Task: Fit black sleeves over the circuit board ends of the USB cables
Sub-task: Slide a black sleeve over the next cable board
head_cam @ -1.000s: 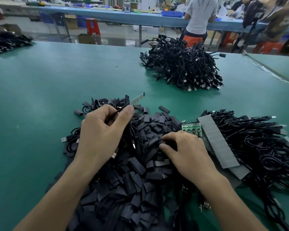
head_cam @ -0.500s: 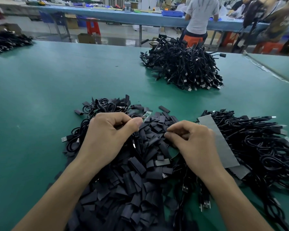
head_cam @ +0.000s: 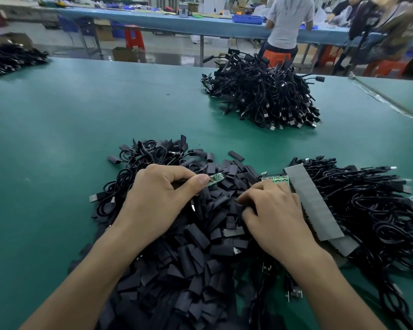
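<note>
Workshop floor; a long blue bench (head_cam: 153, 20) ran along the back, with a person in a white shirt (head_cam: 289, 20) standing at it, facing away. Green worktop (head_cam: 57, 139) in front. A heap of loose black sleeves (head_cam: 188, 258) lay at the middle of the near edge, cables tangled through its far-left part. Wearer's left hand (head_cam: 157, 198) sat over the heap, thumb and forefinger clamped on a small green circuit board (head_cam: 216, 179) that stuck out bare past the thumb tip. Wearer's right hand (head_cam: 272, 215) rested on the heap just beside it, fingers (head_cam: 244, 201) bent down among the sleeves; could not tell whether they held one. A bundle of USB cables (head_cam: 367, 206) lay toward the near right edge, with a grey strip (head_cam: 312, 203) across it. Second cable heap (head_cam: 265, 96) near the far edge; a third (head_cam: 10, 58) at the far left corner.
</note>
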`<action>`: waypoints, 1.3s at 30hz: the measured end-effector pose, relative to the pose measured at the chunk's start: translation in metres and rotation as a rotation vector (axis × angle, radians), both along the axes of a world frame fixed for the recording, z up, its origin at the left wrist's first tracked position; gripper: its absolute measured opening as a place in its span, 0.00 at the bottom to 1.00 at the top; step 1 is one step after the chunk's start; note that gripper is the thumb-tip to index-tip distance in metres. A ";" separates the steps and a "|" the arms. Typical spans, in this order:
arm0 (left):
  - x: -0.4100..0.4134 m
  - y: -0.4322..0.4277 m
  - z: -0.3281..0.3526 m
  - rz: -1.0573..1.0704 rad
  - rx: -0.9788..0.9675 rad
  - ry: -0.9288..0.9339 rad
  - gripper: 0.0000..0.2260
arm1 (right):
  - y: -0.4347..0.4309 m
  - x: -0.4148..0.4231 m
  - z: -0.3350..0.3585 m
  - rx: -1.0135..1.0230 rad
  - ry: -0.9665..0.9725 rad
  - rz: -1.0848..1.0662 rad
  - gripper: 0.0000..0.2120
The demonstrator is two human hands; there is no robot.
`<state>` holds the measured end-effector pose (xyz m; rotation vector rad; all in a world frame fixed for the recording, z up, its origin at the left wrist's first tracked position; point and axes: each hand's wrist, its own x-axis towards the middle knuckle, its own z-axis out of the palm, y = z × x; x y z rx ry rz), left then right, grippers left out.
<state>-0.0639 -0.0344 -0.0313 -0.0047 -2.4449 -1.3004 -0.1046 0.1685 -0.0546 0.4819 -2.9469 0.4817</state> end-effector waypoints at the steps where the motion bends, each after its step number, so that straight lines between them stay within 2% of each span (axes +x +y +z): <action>1: 0.000 0.000 0.000 -0.001 0.001 -0.002 0.09 | -0.001 0.000 -0.001 0.011 -0.024 0.016 0.10; 4: 0.000 -0.001 0.000 -0.002 -0.003 0.000 0.07 | -0.003 0.001 -0.004 0.069 -0.078 0.039 0.16; 9: -0.001 0.000 0.000 -0.016 0.001 -0.040 0.07 | -0.012 0.004 -0.004 -0.063 0.013 0.068 0.13; 13: -0.002 -0.001 -0.001 -0.036 0.091 -0.076 0.06 | -0.020 0.013 -0.006 -0.009 -0.041 0.164 0.16; 17: -0.002 -0.001 -0.001 -0.032 0.163 -0.088 0.07 | -0.023 0.015 -0.006 -0.148 -0.103 0.167 0.12; 21: -0.004 -0.003 -0.003 0.013 0.191 -0.059 0.08 | -0.024 0.014 -0.006 -0.273 -0.223 0.171 0.14; 25: -0.003 -0.003 -0.003 -0.010 0.199 -0.070 0.07 | -0.019 0.009 -0.003 -0.289 -0.162 0.167 0.13; 30: -0.001 -0.002 -0.003 0.009 0.159 -0.043 0.04 | -0.011 0.006 0.002 -0.235 -0.038 0.143 0.08; 36: -0.001 -0.004 -0.003 0.022 0.174 -0.056 0.05 | -0.005 0.002 0.007 -0.391 0.024 0.099 0.07; 39: -0.001 -0.004 -0.004 0.013 0.186 -0.060 0.06 | -0.006 0.002 0.010 -0.562 -0.005 0.089 0.06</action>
